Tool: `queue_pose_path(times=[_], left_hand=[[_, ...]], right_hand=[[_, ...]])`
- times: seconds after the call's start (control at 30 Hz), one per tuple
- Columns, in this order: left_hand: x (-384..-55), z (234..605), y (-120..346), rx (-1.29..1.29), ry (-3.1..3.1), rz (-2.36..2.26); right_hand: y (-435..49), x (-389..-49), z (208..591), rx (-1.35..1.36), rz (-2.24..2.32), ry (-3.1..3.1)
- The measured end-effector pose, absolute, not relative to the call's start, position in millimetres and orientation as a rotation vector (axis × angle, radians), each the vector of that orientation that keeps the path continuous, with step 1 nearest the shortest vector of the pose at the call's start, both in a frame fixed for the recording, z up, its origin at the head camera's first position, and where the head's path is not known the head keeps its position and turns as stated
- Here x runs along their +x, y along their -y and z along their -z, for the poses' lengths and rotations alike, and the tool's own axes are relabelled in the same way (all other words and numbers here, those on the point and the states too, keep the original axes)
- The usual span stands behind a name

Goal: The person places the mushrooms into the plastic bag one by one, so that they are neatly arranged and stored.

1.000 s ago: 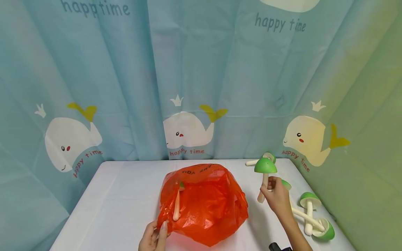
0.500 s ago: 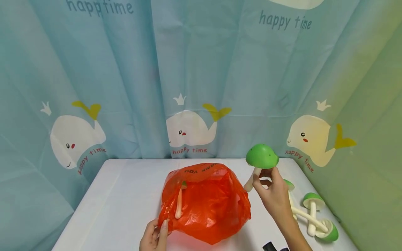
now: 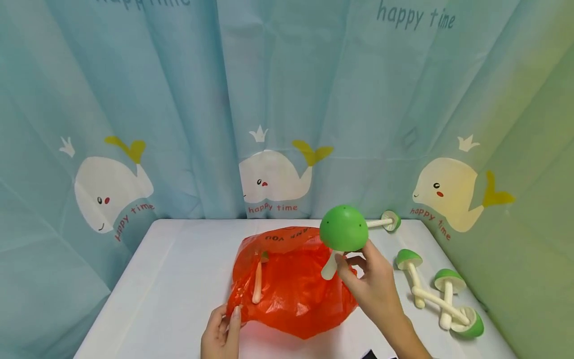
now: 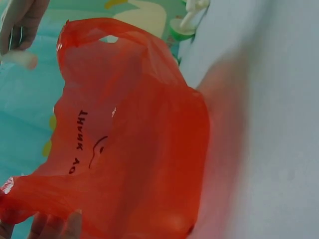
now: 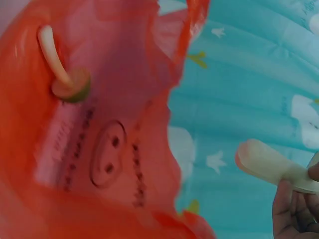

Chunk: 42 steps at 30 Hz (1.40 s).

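A red plastic bag (image 3: pixel 291 319) printed with THANK YOU lies with its mouth spread on the white table. At its near left edge my left hand (image 3: pixel 220 331) pinches the rim. My right hand (image 3: pixel 372 284) holds a toy mushroom (image 3: pixel 344 228) by its white stem, green cap up, above the right side of the bag. In the right wrist view the stem (image 5: pixel 269 162) sits between thumb and fingers. One mushroom (image 5: pixel 55 59) lies inside the bag. The left wrist view shows the bag (image 4: pixel 144 134) from its side, its rim over the left fingers (image 4: pixel 72 224).
Several green-capped mushrooms (image 3: pixel 450 281) lie in a loose group on the right of the white table (image 3: pixel 170 279). Another mushroom (image 3: pixel 391 221) lies at the back edge. A blue curtain (image 3: pixel 278 99) with whale prints hangs behind. A dark object (image 3: pixel 369 355) shows at the bottom edge.
My right hand has carried the mushroom leftward from the table's right side to above the bag, its cap tilting toward the camera. My left hand stays on the bag's rim.
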<state>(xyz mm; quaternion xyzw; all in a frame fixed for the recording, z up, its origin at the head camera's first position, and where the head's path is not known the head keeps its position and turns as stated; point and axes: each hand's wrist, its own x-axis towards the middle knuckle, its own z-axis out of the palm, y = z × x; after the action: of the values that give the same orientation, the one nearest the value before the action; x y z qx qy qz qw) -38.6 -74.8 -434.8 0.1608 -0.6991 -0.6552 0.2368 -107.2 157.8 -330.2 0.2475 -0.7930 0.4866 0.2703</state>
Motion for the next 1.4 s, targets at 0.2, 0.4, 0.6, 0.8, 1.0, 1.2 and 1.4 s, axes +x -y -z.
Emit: queue_pose_path(times=[0.2, 0.4, 0.6, 0.8, 1.0, 1.2, 1.4], left_hand=[[-41, 432, 74, 0.449, 1.930, 1.790], [-42, 432, 73, 0.454, 1.931, 1.784], [-41, 432, 73, 0.466, 1.937, 1.798], [-40, 431, 73, 0.481, 1.942, 1.815], [-39, 430, 74, 0.432, 1.945, 1.753], [-39, 432, 75, 0.334, 1.913, 1.720], [-38, 432, 74, 0.320, 1.920, 1.719]], right_hand=[[-133, -106, 349, 0.705, -1.357, 2.148], [-119, -106, 370, 0.662, -1.350, 2.300], [-116, -111, 385, 0.644, -1.305, 2.488], [-114, -118, 396, 0.723, -1.133, 2.611], [-113, -127, 405, 0.780, -0.995, 2.749], [-109, -139, 412, 0.823, -0.879, 2.832], [-103, -147, 418, 0.773, -0.724, 2.904]])
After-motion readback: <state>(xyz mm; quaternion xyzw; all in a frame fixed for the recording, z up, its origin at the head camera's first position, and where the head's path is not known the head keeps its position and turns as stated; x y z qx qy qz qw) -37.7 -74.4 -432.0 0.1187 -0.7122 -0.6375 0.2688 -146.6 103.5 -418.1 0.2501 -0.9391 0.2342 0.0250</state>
